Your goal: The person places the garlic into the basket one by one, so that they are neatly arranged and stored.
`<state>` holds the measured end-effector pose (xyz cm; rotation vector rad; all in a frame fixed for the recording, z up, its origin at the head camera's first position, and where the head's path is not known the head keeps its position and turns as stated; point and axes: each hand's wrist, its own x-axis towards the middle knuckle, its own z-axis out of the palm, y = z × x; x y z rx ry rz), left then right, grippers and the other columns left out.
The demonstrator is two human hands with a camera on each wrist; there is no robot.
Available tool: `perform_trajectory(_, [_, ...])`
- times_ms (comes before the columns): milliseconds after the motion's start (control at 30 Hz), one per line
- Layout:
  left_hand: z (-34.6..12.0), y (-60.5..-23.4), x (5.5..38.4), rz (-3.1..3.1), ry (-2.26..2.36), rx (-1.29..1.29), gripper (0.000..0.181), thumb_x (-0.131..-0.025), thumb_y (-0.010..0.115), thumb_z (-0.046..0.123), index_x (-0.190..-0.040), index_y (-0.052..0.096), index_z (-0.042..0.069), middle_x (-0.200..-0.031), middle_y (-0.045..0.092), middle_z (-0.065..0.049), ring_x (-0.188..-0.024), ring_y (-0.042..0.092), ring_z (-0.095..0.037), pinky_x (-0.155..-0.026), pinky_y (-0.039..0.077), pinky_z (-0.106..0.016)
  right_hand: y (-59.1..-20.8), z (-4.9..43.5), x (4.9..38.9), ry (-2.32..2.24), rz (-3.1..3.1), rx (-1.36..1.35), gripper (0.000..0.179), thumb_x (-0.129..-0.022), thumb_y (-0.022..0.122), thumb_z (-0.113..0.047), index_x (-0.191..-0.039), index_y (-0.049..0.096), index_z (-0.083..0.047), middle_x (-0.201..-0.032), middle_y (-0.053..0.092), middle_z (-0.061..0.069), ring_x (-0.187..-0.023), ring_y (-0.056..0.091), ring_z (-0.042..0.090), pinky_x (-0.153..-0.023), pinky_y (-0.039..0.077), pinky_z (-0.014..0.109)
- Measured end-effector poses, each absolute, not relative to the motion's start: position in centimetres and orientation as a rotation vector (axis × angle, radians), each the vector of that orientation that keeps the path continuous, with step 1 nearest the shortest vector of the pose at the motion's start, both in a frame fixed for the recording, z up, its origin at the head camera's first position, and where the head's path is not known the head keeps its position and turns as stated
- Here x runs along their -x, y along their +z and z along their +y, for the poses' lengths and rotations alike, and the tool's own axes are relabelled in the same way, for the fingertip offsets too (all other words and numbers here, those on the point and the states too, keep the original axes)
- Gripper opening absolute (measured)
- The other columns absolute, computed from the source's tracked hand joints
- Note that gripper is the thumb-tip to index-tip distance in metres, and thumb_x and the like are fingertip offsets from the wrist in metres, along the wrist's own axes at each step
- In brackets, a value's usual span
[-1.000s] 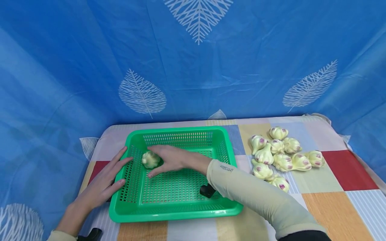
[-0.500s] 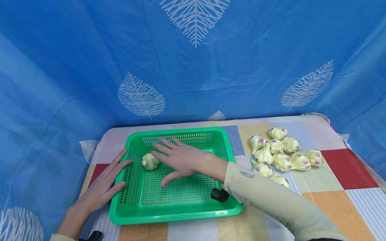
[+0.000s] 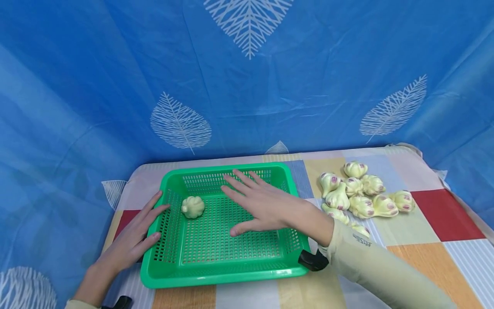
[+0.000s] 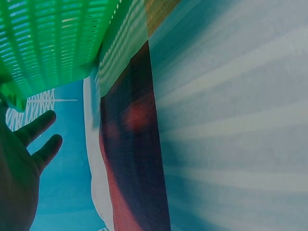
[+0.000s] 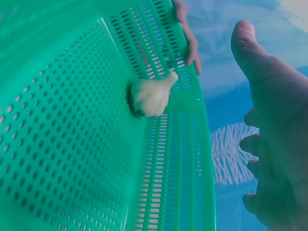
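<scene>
Garlic bulb sits at ten o'clock inside the basket; right hand spreads wide, empty; left hand, straight-fingered at nine o'clock, should steady the basket lightly.

Right hand — splayed, left hand — outstretched

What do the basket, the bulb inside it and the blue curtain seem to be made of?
Basket: probably moulded plastic, slightly glossy, with bright highlights and even slots.
Bulb: real garlic or an imitation, matte-looking; its pale lobed shape fits both.
Curtain: thin fabric or plastic sheet, faintly shiny, judging by its creases.
</scene>
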<state>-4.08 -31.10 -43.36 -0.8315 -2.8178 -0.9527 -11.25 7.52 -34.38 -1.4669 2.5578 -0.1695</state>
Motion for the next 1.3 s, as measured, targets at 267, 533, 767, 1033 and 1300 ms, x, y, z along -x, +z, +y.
perform_trajectory(267, [-31.0, -43.4, 4.1, -2.807, -0.968, 0.834, 0.073, -0.087, 0.066, 0.01, -0.155, 0.04, 0.014, -0.168, 0.013, -0.008, -0.149, 0.023, -0.019, -0.109, 0.02, -0.014, -35.3, 11.1, 10.1, -0.237, 2.649, 1.405, 0.099, -0.092, 0.039, -0.078, -0.163, 0.012, -0.015, -0.169, -0.005, 0.005, -0.153, -0.004, 0.033, -0.119, 0.005, 0.056])
perform_trajectory(533, [-31.0, -43.6, 3.9, -2.803, -0.968, 0.832, 0.072, -0.087, 0.066, 0.01, -0.154, 0.04, 0.013, -0.168, 0.013, -0.009, -0.149, 0.023, -0.018, -0.109, 0.019, -0.013, -36.1, 14.4, 8.6, -0.391, 2.72, 1.282, 0.096, -0.094, 0.041, -0.075, -0.163, 0.012, -0.015, -0.169, -0.005, 0.002, -0.153, -0.01, 0.027, -0.12, 0.003, 0.053])
perform_trajectory(767, [-30.9, -43.7, 3.9, -2.796, -0.968, 0.838, 0.071, -0.088, 0.065, 0.01, -0.154, 0.04, 0.013, -0.168, 0.013, -0.009, -0.149, 0.023, -0.019, -0.109, 0.018, -0.013, -36.7, 17.7, 7.2, -0.55, 2.767, 1.17, 0.094, -0.094, 0.059, -0.061, -0.164, 0.013, -0.019, -0.169, 0.0, 0.001, -0.154, -0.004, 0.027, -0.12, 0.006, 0.05])
perform_trajectory(1033, [-30.9, -43.7, 3.9, -2.786, -0.985, 0.848, 0.072, -0.087, 0.066, 0.01, -0.154, 0.04, 0.014, -0.168, 0.014, -0.009, -0.15, 0.022, -0.02, -0.11, 0.018, -0.014, -37.5, 21.7, 5.5, -0.722, 2.852, 0.946, 0.103, -0.085, 0.078, -0.048, -0.163, 0.017, -0.021, -0.169, 0.009, -0.003, -0.154, 0.002, 0.024, -0.114, 0.022, 0.062])
perform_trajectory(1300, [-31.0, -43.8, 4.0, -2.78, -0.995, 0.848, 0.073, -0.087, 0.066, 0.009, -0.154, 0.04, 0.013, -0.168, 0.014, -0.009, -0.149, 0.023, -0.019, -0.108, 0.022, -0.013, -38.4, 25.7, 3.0, -0.902, 2.907, 0.678, 0.108, -0.079, 0.086, -0.039, -0.163, 0.018, -0.029, -0.168, 0.015, -0.004, -0.153, 0.011, 0.017, -0.107, 0.032, 0.063])
